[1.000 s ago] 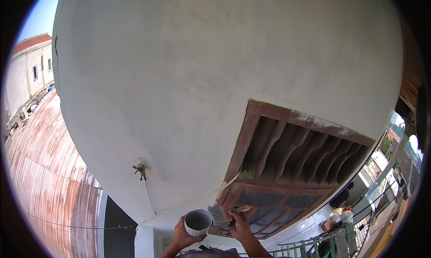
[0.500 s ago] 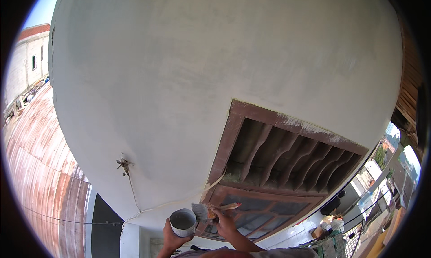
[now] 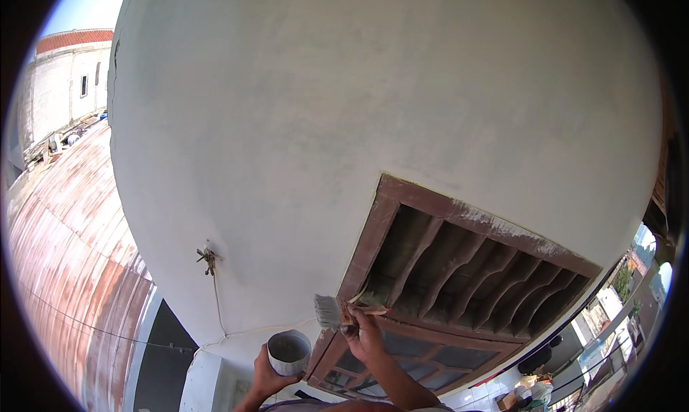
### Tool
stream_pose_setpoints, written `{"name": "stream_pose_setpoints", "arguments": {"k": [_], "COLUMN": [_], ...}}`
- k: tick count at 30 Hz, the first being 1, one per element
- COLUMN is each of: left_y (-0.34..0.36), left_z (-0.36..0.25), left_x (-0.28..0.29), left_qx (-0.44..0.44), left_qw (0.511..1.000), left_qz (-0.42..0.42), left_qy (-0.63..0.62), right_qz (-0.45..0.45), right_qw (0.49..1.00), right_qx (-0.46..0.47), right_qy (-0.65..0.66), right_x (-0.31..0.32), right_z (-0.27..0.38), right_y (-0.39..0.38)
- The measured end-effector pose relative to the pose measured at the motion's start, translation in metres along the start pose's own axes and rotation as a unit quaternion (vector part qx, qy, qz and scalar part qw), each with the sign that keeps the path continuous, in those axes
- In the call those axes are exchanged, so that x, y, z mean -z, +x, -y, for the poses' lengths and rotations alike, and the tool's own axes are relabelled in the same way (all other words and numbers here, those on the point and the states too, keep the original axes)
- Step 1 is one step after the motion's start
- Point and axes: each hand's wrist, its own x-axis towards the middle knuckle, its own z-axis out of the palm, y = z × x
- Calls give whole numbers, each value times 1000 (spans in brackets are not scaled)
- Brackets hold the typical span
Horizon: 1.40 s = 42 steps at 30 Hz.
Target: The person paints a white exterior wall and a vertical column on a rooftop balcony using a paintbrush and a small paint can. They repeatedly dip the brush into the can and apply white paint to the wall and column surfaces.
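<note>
A round paint pot (image 3: 288,349) with a pale rim and greyish inside is held by my left hand (image 3: 268,375), whose fingers curl round its side. My right hand (image 3: 364,338) grips a paintbrush (image 3: 329,311) by its wooden handle. The brush's wide grey bristles point left, up and to the right of the pot and apart from it. Behind both hands rises a pale painted wall (image 3: 308,103). Just beyond the brush is a brown wooden window frame (image 3: 369,229) with wavy slats, white paint smeared along its upper edge.
A metal bracket (image 3: 208,257) sticks out of the wall at left, with a cable (image 3: 217,297) running down from it and across toward the window. A rusty corrugated roof (image 3: 79,240) lies far left. Bags and clutter (image 3: 527,394) stand below at right.
The brush and my right hand have risen, away from the pot. My left hand with the pot has hardly moved. The view has shifted, so the wall and window sit farther right and lower.
</note>
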Motion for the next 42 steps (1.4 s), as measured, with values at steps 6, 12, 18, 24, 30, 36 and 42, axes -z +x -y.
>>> {"name": "stream_pose_setpoints", "arguments": {"k": [6,12,18,24,30,36,42], "left_y": [6,7,6,5,8,16,20], "left_z": [-6,-7,-12,6,2,13,19], "left_x": [15,34,55,65,75,79,77], "left_qx": [0,-1,0,4,18,12,10], "left_qw": [1000,999,999,995,993,990,989], "left_qz": [-1,-25,-40,-90,-118,-135,-142], "left_qy": [-7,-48,-35,-45,-18,-36,-46], "right_qz": [183,240,300,268,135,123,411], "right_qw": [963,896,732,578,348,9,210], "right_qx": [172,298,496,580,820,787,471], "right_qy": [-97,-227,-359,-509,-433,-605,-752], "right_x": [-120,-278,-436,-543,-626,-560,-480], "right_z": [97,183,278,326,433,330,217], "right_y": [12,23,26,35,18,42,18]}}
